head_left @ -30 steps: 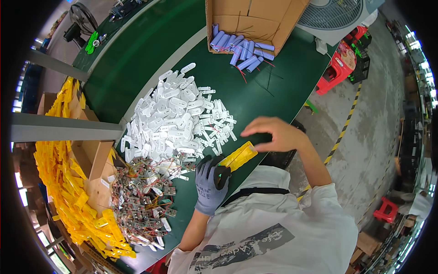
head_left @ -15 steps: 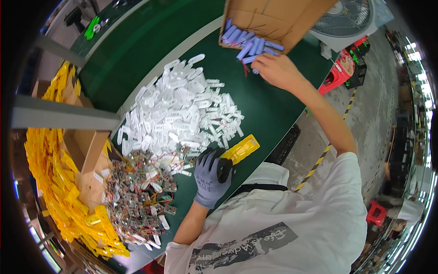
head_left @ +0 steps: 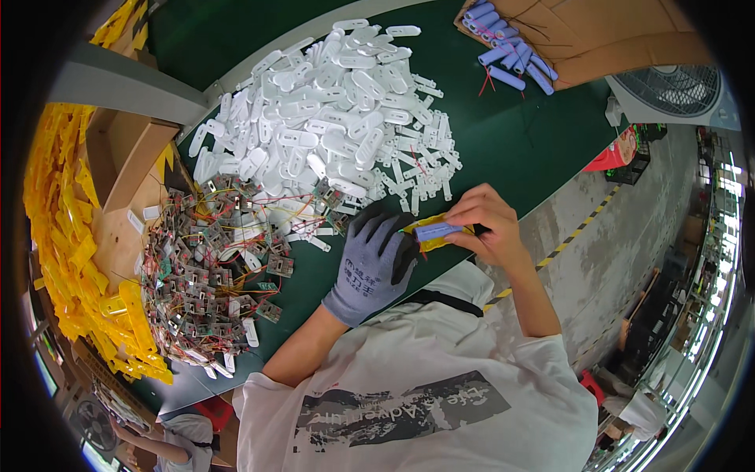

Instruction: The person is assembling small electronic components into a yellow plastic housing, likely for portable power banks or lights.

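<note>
My left hand [head_left: 368,263], in a grey glove with black fingertips, grips the left end of a yellow plastic casing [head_left: 450,238] at the table's near edge. Bare and pinching, my right hand [head_left: 489,226] holds a lilac cylindrical battery cell [head_left: 434,231] over that casing, lying along its length. A short red wire shows below the cell's left end. Whether the cell touches the casing's floor I cannot tell. Just beyond both hands spreads a heap of white plastic covers [head_left: 330,118], with small white strips [head_left: 425,161] along its right side.
Wired circuit boards [head_left: 212,275] are piled to the left. Yellow casings [head_left: 71,244] fill the far left beside a grey metal post [head_left: 134,82]. A cardboard box [head_left: 605,39] at the back right spills more cells [head_left: 515,55]. A fan [head_left: 668,86] stands beyond it.
My right hand has come back from the cardboard box with a battery cell and brought it to the yellow casing. My left hand still holds the casing. The view has shifted.
</note>
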`<action>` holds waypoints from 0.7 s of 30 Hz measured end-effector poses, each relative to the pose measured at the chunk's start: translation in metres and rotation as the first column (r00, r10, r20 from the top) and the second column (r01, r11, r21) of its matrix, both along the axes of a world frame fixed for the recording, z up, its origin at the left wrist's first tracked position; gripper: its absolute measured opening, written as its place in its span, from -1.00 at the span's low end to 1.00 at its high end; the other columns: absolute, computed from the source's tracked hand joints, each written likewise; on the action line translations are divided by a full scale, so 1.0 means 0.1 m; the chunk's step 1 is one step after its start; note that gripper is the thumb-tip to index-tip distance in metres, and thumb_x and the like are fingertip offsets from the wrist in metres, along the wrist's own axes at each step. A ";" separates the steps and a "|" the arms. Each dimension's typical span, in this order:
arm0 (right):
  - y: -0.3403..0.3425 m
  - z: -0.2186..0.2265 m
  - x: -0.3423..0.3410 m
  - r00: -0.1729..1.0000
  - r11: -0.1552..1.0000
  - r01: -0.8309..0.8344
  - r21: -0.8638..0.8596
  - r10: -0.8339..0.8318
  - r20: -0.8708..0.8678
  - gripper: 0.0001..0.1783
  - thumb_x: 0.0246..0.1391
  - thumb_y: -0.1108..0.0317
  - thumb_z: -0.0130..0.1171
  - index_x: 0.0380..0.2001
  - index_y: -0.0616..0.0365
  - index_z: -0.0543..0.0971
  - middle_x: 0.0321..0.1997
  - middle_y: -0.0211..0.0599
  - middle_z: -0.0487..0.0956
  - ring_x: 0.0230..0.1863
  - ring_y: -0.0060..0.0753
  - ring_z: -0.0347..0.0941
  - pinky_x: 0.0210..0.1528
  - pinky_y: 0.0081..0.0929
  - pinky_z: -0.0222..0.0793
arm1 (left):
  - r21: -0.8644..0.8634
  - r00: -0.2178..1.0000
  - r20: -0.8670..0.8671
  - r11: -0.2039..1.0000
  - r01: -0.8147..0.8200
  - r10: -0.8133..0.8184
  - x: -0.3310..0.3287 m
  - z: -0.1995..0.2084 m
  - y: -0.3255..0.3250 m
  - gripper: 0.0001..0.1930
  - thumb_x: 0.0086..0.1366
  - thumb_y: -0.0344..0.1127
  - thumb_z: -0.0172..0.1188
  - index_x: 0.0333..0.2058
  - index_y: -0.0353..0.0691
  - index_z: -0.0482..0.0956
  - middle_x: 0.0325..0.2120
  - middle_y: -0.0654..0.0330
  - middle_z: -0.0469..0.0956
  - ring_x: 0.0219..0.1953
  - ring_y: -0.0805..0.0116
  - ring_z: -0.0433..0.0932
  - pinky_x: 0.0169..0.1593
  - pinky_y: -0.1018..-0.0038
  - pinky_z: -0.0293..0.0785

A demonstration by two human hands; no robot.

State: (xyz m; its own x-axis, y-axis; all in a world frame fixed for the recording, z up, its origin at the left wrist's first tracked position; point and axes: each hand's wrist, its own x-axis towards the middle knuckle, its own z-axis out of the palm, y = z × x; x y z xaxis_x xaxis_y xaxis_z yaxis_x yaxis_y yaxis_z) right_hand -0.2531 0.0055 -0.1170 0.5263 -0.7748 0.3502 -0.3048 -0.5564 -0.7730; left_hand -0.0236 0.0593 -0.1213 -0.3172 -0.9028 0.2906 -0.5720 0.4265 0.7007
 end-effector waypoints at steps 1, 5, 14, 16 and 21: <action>0.00 0.01 -0.01 1.000 1.000 0.003 0.002 -0.003 -0.006 -0.74 -0.21 0.45 0.42 -0.36 0.11 0.61 -0.28 -0.39 0.59 -0.28 -0.32 0.46 -0.24 -0.47 0.39 | 0.002 1.000 -0.006 1.000 0.003 -0.003 -0.01 -0.02 0.00 -0.68 -0.14 -0.49 0.28 -0.32 -0.18 0.48 -0.14 0.03 0.48 -0.07 -0.03 0.44 0.05 0.07 0.29; -0.01 0.03 0.05 0.994 0.997 -0.076 -0.017 0.074 -0.080 -0.62 -0.26 0.40 0.42 -0.24 -0.01 0.64 -0.23 -0.51 0.55 -0.26 -0.37 0.43 -0.28 -0.46 0.36 | -0.021 1.000 0.013 1.000 -0.014 0.015 -0.01 -0.04 0.03 -0.68 -0.13 -0.48 0.28 -0.31 -0.18 0.48 -0.15 0.04 0.48 -0.06 -0.03 0.43 0.06 0.07 0.29; 0.04 0.10 0.00 0.970 0.983 -0.118 -0.143 0.083 -0.230 -0.62 -0.22 0.41 0.39 -0.22 -0.11 0.66 -0.23 -0.52 0.55 -0.25 -0.35 0.43 -0.25 -0.43 0.33 | -0.013 1.000 0.004 1.000 0.020 -0.020 0.00 -0.08 0.02 -0.68 -0.03 -0.34 0.30 -0.29 -0.18 0.41 -0.19 0.02 0.44 -0.08 0.04 0.45 0.10 0.05 0.31; 0.04 0.18 0.02 0.954 0.984 -0.103 -0.145 0.057 -0.296 -0.64 -0.22 0.40 0.39 -0.24 -0.13 0.67 -0.20 -0.51 0.55 -0.20 -0.36 0.44 -0.20 -0.43 0.36 | -0.003 1.000 -0.003 1.000 0.029 -0.029 0.02 -0.11 0.02 -0.65 -0.04 -0.32 0.31 -0.26 -0.18 0.42 -0.17 0.02 0.44 -0.09 0.04 0.45 0.10 0.05 0.31; 0.07 0.24 0.07 0.939 0.982 -0.123 -0.144 0.069 -0.337 -0.63 -0.21 0.39 0.40 -0.22 -0.11 0.65 -0.09 -0.47 0.55 -0.12 -0.33 0.46 -0.15 -0.40 0.41 | -0.055 0.999 -0.035 0.998 0.005 -0.006 0.04 0.03 0.01 -0.53 -0.13 -0.35 0.37 -0.17 -0.23 0.48 -0.17 0.07 0.49 -0.15 0.05 0.48 0.05 0.09 0.34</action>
